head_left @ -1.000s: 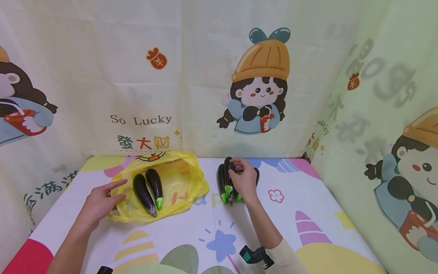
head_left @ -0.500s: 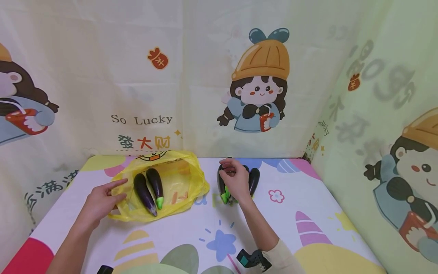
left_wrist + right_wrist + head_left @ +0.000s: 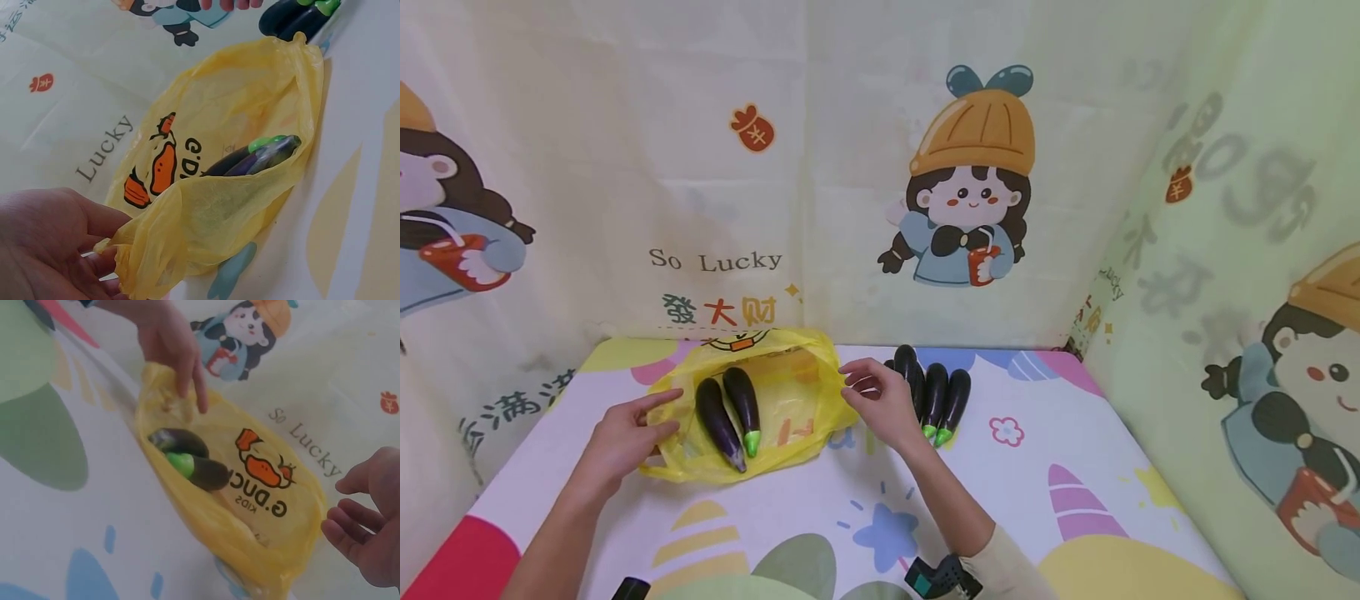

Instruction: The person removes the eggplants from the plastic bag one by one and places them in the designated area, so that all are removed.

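A yellow plastic bag (image 3: 790,392) lies on the table with its mouth spread apart. Two eggplants (image 3: 743,408) are inside, side by side, their green or pale stem ends towards the person. At the bag's left rim is my left hand (image 3: 617,442), index finger extended and thumb apart, touching the plastic. My right hand (image 3: 883,404) hovers by the bag's right rim, fingers loosely bent with nothing in them; whether the fingertips touch the plastic I cannot tell. Several more eggplants (image 3: 935,400) form a group to the right of that hand, which partly covers them.
A patterned cloth covers the table (image 3: 1000,500), with a printed curtain (image 3: 835,208) standing right behind the bag and another curtain (image 3: 1187,350) along the right side. A black strap device (image 3: 943,577) sits on the right wrist.
My right hand has moved left from the eggplant group to the bag's right rim, uncovering more of the group. My left hand and the two eggplants in the bag stay put.
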Available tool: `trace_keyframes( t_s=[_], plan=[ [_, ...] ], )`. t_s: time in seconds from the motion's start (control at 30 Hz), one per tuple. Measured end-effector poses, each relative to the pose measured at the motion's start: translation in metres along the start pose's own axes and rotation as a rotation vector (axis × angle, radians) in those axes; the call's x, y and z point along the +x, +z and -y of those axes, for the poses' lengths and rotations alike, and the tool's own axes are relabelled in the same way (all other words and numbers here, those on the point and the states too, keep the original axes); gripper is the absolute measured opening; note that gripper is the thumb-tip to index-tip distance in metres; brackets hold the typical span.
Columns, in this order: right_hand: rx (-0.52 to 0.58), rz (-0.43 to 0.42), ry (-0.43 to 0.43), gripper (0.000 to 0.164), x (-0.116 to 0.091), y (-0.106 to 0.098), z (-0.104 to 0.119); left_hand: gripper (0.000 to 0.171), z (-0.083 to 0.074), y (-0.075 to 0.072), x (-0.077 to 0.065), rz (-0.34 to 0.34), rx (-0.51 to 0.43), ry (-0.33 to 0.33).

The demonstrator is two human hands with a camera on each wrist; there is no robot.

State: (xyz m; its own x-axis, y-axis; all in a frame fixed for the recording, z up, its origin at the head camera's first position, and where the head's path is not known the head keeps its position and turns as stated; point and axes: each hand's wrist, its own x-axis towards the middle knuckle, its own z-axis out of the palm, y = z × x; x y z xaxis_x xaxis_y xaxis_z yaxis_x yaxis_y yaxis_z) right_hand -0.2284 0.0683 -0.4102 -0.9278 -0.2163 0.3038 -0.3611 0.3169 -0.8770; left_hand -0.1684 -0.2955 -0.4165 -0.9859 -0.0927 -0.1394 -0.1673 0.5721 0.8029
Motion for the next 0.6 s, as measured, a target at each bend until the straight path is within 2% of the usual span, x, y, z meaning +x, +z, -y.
trace_keyframes(
  t_s=[0.37,0.6],
  plan=[
    [-0.006,0.238,0.011,0.029,0.014,0.031,0.010,0.060,0.002,0.001,-0.001,-0.011,-0.009,-0.002],
    [0.011,0.324,0.038,0.034,0.023,0.052,0.013,0.060,-0.001,0.000,-0.002,-0.006,-0.018,0.003]
  ],
)
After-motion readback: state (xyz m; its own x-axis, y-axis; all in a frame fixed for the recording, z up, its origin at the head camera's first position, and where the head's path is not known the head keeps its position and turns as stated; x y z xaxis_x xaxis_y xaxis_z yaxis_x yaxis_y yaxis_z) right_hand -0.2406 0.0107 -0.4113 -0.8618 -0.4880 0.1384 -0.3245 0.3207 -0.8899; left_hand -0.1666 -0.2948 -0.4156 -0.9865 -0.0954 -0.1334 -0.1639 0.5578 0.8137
